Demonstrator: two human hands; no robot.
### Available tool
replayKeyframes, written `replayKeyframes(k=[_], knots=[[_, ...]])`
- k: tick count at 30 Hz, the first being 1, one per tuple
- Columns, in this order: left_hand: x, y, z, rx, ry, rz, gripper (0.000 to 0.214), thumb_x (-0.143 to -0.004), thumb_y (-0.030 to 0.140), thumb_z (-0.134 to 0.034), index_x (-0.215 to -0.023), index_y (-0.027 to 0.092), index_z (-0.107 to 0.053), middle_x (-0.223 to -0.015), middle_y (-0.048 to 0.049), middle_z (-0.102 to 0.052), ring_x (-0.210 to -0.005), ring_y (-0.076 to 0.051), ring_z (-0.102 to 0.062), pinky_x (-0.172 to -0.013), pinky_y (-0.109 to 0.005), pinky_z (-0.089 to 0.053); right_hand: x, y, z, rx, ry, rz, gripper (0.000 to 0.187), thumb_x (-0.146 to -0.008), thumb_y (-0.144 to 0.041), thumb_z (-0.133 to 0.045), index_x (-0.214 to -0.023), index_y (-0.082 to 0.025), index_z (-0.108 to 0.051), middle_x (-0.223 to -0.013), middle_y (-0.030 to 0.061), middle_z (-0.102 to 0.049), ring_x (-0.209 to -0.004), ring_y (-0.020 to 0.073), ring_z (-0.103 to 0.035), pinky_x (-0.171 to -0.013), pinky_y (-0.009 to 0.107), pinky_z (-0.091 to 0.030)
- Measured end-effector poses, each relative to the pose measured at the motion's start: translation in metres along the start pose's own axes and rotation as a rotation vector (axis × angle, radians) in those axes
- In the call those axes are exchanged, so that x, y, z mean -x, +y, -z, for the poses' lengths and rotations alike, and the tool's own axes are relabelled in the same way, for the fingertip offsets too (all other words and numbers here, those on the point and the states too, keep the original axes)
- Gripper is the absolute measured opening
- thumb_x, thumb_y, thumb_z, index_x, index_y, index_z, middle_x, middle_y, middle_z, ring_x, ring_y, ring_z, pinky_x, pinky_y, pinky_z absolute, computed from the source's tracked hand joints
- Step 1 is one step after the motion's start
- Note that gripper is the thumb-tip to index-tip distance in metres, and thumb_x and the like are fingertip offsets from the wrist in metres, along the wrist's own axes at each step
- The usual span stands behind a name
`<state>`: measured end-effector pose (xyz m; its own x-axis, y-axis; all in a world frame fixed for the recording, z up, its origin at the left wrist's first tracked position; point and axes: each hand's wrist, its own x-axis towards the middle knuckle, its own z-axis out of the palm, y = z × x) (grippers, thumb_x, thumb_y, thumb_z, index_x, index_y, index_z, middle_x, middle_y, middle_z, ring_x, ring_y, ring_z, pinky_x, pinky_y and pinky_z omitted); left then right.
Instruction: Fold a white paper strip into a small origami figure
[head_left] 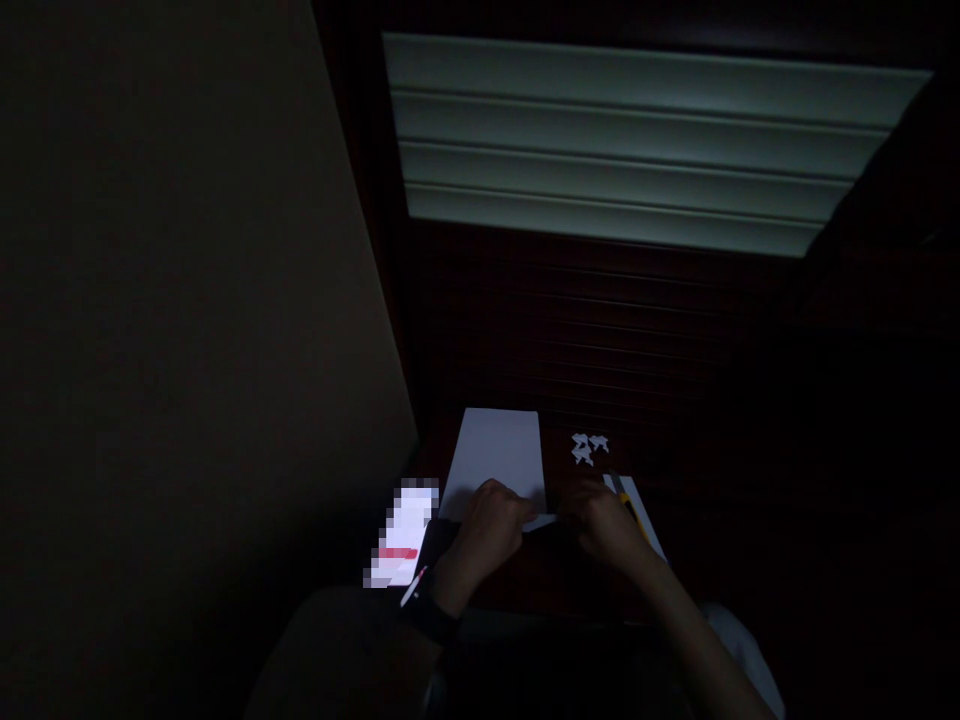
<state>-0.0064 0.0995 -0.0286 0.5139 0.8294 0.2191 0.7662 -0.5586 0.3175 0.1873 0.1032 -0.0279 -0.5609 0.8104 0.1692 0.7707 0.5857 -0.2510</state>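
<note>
My left hand [491, 525], with a dark watch [433, 608] on its wrist, is closed in a pinch on a small piece of white paper [541, 522]. The other end of that paper reaches my right hand [604, 522], whose fingers are curled in at it. Dim light hides the fingertips. Beyond my left hand lies a large white sheet [496, 455], partly covered by the hand. Just right of my right hand, a yellow utility knife [632, 508] rests on a white paper strip [651, 530].
Three small folded white paper shapes [589, 448] lie on the dark table, beyond my right hand. A lit phone [405, 530], its screen blurred, is at the left. A wall [225, 250] rises on the left, and a slatted panel [600, 150] stands behind the table.
</note>
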Motion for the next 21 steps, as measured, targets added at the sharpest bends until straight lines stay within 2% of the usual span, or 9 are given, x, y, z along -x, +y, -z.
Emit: replayKeyframes(k=[4, 7, 9, 13, 16, 17, 19, 21], knots=[[0.002, -0.006, 0.0, 0.007, -0.022, 0.014, 0.024, -0.073, 0.008, -0.049, -0.074, 0.021, -0.069, -0.068, -0.0061, -0.067, -0.071, -0.019, -0.059, -0.072, -0.03, -0.035, 0.007, 0.009, 0.0, 0.014, 0.015, -0.042, 0.028, -0.063, -0.003, -0.047, -0.074, -0.019, -0.067, -0.084, 0.0071, -0.067, -0.085, 0.0216, -0.056, -0.078, 0.031, -0.039], [0.005, -0.013, 0.003, 0.004, -0.019, 0.067, 0.023, -0.076, 0.011, -0.047, -0.07, 0.019, -0.068, -0.066, -0.0062, -0.067, -0.066, -0.019, -0.059, -0.066, -0.028, -0.034, 0.015, 0.022, 0.003, 0.018, 0.012, -0.145, 0.025, -0.064, -0.004, -0.049, -0.071, -0.018, -0.068, -0.08, 0.0074, -0.067, -0.081, 0.0209, -0.058, -0.075, 0.029, -0.04], [0.006, -0.016, 0.003, 0.052, -0.008, 0.089, 0.026, -0.08, 0.015, -0.045, -0.07, 0.019, -0.068, -0.068, -0.006, -0.068, -0.065, -0.019, -0.059, -0.062, -0.027, -0.033, 0.021, 0.031, 0.004, -0.044, 0.055, -0.233, 0.023, -0.067, -0.006, -0.05, -0.073, -0.019, -0.069, -0.081, 0.0076, -0.067, -0.079, 0.0204, -0.059, -0.072, 0.028, -0.041], [0.004, -0.016, -0.004, 0.239, 0.011, 0.134, 0.026, -0.083, 0.024, -0.044, -0.077, 0.02, -0.069, -0.075, -0.0048, -0.07, -0.068, -0.018, -0.06, -0.059, -0.025, -0.034, 0.022, 0.033, -0.004, -0.386, 0.193, -0.252, 0.025, -0.073, -0.016, -0.052, -0.092, -0.021, -0.067, -0.092, 0.0061, -0.067, -0.088, 0.0219, -0.059, -0.078, 0.033, -0.043], [0.002, -0.011, -0.011, 0.375, 0.02, 0.158, 0.025, -0.082, 0.03, -0.046, -0.079, 0.02, -0.069, -0.077, -0.0038, -0.07, -0.068, -0.017, -0.061, -0.059, -0.024, -0.035, 0.017, 0.025, -0.017, -0.763, 0.216, -0.292, 0.041, -0.065, -0.025, -0.066, -0.105, -0.02, -0.062, -0.1, 0.0072, -0.065, -0.087, 0.0235, -0.06, -0.075, 0.033, -0.046], [0.001, -0.009, -0.012, 0.414, 0.026, 0.164, 0.026, -0.082, 0.032, -0.046, -0.08, 0.02, -0.069, -0.077, -0.0035, -0.07, -0.068, -0.017, -0.06, -0.059, -0.024, -0.036, 0.015, 0.022, -0.022, -0.85, 0.227, -0.322, 0.039, -0.064, -0.028, -0.067, -0.102, -0.019, -0.064, -0.097, 0.0069, -0.066, -0.084, 0.0233, -0.06, -0.072, 0.032, -0.046], [0.002, -0.006, -0.012, 0.483, 0.029, 0.175, 0.027, -0.081, 0.034, -0.047, -0.082, 0.02, -0.069, -0.075, -0.0031, -0.069, -0.067, -0.017, -0.06, -0.059, -0.023, -0.036, 0.013, 0.017, -0.029, -0.941, 0.257, -0.415, 0.027, -0.065, -0.036, -0.067, -0.083, -0.016, -0.07, -0.077, 0.0057, -0.069, -0.07, 0.0213, -0.061, -0.062, 0.029, -0.045], [0.003, -0.005, -0.011, 0.545, 0.016, 0.18, 0.028, -0.081, 0.035, -0.047, -0.081, 0.019, -0.07, -0.074, -0.0028, -0.069, -0.065, -0.016, -0.06, -0.057, -0.023, -0.037, 0.011, 0.014, -0.033, -1.007, 0.289, -0.499, 0.026, -0.064, -0.04, -0.067, -0.07, -0.015, -0.071, -0.062, 0.0042, -0.066, -0.059, 0.0184, -0.058, -0.054, 0.027, -0.042]])
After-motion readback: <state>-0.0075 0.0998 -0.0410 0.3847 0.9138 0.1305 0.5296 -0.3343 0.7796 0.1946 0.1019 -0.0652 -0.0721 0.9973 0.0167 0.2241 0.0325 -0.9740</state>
